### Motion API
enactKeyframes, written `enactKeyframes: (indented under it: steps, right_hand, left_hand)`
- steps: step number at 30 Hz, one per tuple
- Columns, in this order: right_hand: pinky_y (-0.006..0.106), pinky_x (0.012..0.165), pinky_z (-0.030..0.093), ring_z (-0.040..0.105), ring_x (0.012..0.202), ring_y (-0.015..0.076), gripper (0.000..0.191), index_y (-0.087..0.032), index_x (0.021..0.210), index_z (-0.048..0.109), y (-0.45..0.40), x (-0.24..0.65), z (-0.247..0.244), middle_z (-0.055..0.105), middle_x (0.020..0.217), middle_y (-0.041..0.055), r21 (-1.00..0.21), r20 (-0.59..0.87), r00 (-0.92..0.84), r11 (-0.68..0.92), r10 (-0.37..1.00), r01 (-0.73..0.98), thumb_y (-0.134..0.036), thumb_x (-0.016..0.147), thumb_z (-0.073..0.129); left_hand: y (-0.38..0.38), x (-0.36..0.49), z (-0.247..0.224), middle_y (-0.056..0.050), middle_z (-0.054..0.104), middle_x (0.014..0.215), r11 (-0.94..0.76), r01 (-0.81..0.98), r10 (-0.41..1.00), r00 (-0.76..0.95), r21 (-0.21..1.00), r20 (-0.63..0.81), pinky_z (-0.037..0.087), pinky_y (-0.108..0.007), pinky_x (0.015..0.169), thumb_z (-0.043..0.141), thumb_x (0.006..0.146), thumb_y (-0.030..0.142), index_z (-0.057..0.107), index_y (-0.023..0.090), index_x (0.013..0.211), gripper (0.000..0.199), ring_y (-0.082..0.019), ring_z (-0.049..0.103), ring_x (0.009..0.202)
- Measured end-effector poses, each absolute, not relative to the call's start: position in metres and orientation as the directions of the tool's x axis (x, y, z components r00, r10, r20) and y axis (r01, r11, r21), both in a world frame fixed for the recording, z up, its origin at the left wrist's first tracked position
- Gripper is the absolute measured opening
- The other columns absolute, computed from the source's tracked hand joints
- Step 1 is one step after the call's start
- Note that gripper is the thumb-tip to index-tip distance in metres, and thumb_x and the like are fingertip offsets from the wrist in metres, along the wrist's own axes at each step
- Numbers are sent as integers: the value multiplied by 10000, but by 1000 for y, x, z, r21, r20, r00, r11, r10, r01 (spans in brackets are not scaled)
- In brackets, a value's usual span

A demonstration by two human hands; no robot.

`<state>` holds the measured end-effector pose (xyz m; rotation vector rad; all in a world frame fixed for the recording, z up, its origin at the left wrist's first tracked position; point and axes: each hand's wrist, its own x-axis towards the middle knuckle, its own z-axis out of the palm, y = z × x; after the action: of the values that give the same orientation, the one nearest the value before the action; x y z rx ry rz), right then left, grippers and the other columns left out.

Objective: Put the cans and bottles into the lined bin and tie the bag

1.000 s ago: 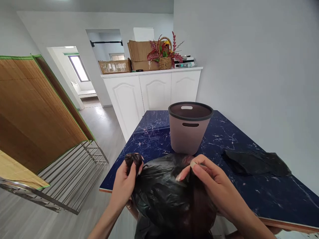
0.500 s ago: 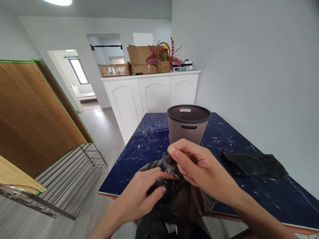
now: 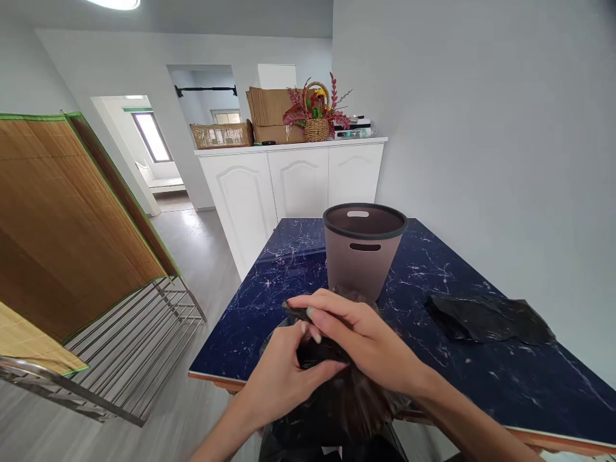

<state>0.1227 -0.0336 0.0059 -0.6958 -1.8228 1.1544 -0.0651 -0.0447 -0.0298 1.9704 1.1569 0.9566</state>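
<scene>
A black plastic bag (image 3: 341,401) is bunched at the near edge of the blue marbled table (image 3: 289,263). My left hand (image 3: 283,375) is closed around the bag's gathered neck, thumb to the right. Just above and to the right, my right hand (image 3: 359,333) pinches a twisted end of the bag that points left. Beyond both hands stands an upright mauve bin (image 3: 359,263) with a dark rim and handle slots. A folded black bag (image 3: 488,319) lies flat on the table's right side, touched by neither hand.
A white cabinet (image 3: 298,183) behind the table bears cardboard boxes (image 3: 274,115), a flower basket (image 3: 316,128) and a plastic bottle (image 3: 359,133). At left is a metal rack (image 3: 144,340) with a bamboo mat (image 3: 72,224) over it. A wall runs along the right.
My right hand has moved left and down, drawing the bag's end across to the left. My left hand's fingers have curled in around the bag's neck. More of the bin's front now shows.
</scene>
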Motion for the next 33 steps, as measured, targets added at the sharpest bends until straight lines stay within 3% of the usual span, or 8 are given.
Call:
enactKeyframes:
  steps: [4, 9, 11, 14, 17, 25, 29, 33]
  right_hand:
    - [412, 1147, 536, 670, 1293, 225, 372, -346, 1458, 674, -34, 130, -3, 714, 1374, 44, -921, 362, -436, 389, 824, -30, -409, 1114, 548]
    - [516, 1247, 466, 526, 1507, 273, 761, -425, 1699, 301, -51, 151, -32, 478, 1686, 67, -893, 440, -160, 450, 884, 27, -383, 1045, 687]
    - [566, 1264, 430, 464, 1552, 326, 843, -381, 1695, 345, -58, 150, -40, 456, 1702, 94, -875, 417, -242, 458, 876, 153, -388, 973, 781]
    - [567, 1282, 392, 410, 1581, 358, 569, -318, 1498, 650, -59, 138, -46, 611, 1574, 91, -828, 377, -430, 507, 821, 241, -406, 956, 800]
    - [472, 1221, 461, 571, 1440, 318, 262, -283, 1217, 801, -52, 125, -50, 766, 1326, 71, -848, 411, -399, 504, 820, 163, -422, 1065, 638]
    - [447, 896, 646, 759, 1084, 330, 548, -281, 1221, 763, -51, 129, -77, 803, 1165, 107, -942, 55, -161, -2, 985, -336, -745, 953, 649]
    - [491, 936, 616, 768, 1030, 337, 461, -284, 1010, 734, -54, 133, -88, 794, 953, 101, -903, 112, -174, 27, 978, -429, -729, 955, 625]
    - [490, 909, 602, 668, 660, 248, 471, -272, 836, 612, -52, 133, -79, 533, 574, -8, -885, 204, -257, 66, 945, -460, -714, 994, 574]
  left_hand:
    - [-42, -64, -32, -12, 684, 747, -398, 449, 911, 297, 800, 287, 451, -265, 656, 657, 983, 377, 691, 181, 777, 286, -180, 592, 722]
    - [-46, -74, -27, -28, 706, 759, -394, 440, 918, 240, 807, 317, 510, -270, 682, 650, 989, 404, 729, 186, 780, 312, -204, 635, 757]
    - [-49, -72, -24, -28, 715, 761, -419, 425, 905, 270, 802, 329, 516, -272, 695, 661, 974, 383, 729, 193, 770, 287, -203, 637, 756]
    - [-50, -68, -23, -22, 730, 773, -442, 410, 890, 315, 798, 330, 505, -265, 696, 661, 963, 351, 730, 201, 772, 252, -187, 630, 733]
    - [-50, -73, -25, -29, 766, 914, -400, 393, 916, 173, 828, 361, 529, -268, 757, 669, 958, 356, 763, 222, 962, 164, -199, 680, 823]
    - [-51, -109, -31, 64, 359, 664, -138, 64, 987, -78, 988, 143, 274, -228, 531, 612, 996, 694, 719, 172, 1159, 557, -107, 279, 570]
    - [-52, -107, -34, 79, 330, 630, -120, -70, 993, -29, 990, 118, 269, -239, 539, 616, 1001, 690, 701, 170, 1103, 537, -107, 244, 567]
    - [-53, -107, -38, 70, 378, 608, -103, 37, 976, 197, 994, 93, 262, -249, 527, 542, 1018, 727, 702, 167, 1028, 583, -105, 269, 540]
